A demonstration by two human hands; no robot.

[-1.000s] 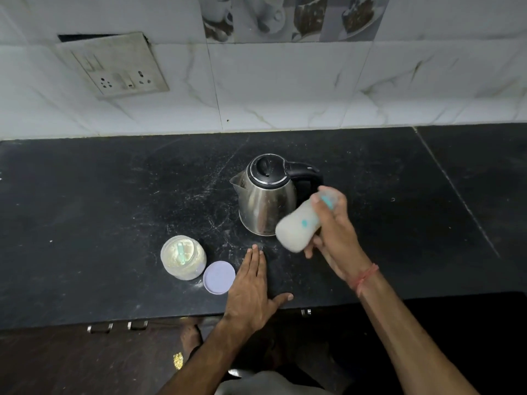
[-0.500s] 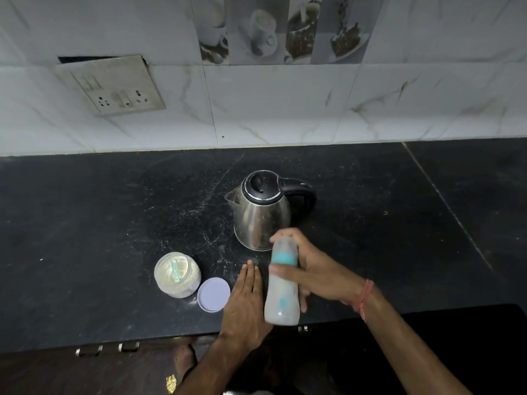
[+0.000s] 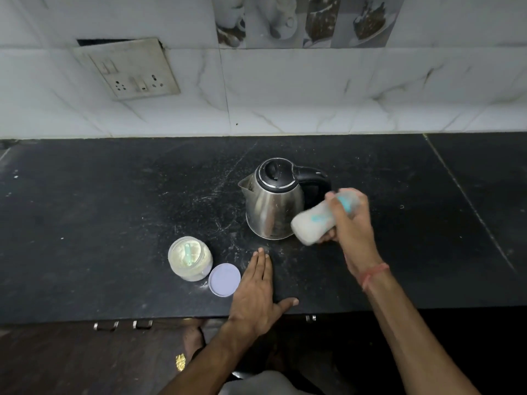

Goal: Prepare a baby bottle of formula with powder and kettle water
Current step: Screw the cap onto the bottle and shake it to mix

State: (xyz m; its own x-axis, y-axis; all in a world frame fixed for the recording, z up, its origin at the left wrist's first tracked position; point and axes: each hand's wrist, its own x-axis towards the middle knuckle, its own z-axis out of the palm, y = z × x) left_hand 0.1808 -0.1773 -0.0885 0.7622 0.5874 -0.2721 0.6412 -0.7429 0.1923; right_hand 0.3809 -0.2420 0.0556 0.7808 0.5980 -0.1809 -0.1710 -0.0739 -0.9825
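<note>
My right hand [image 3: 352,223] grips a baby bottle [image 3: 312,225] full of milky white liquid, tilted with its base toward the lower left and its teal-collared top hidden in my fingers; the bottle is motion-blurred. It hangs just right of the steel kettle [image 3: 272,201], which stands with its black lid closed. My left hand [image 3: 256,295] lies flat, palm down, on the black counter [image 3: 99,212] near the front edge. An open jar of formula powder [image 3: 189,258] with a teal scoop inside stands to the left, its lilac lid [image 3: 224,279] lying beside it.
A white tiled wall rises behind the counter, with a switch and socket plate [image 3: 131,69] at upper left. The counter's front edge runs just below my left hand, with drawer handles [image 3: 122,325] beneath. A seam [image 3: 467,203] crosses the counter at right.
The bottle swung from tilted beside the kettle down to upright near my left hand, and is now back up tilted beside the kettle. My left hand stayed flat on the counter.
</note>
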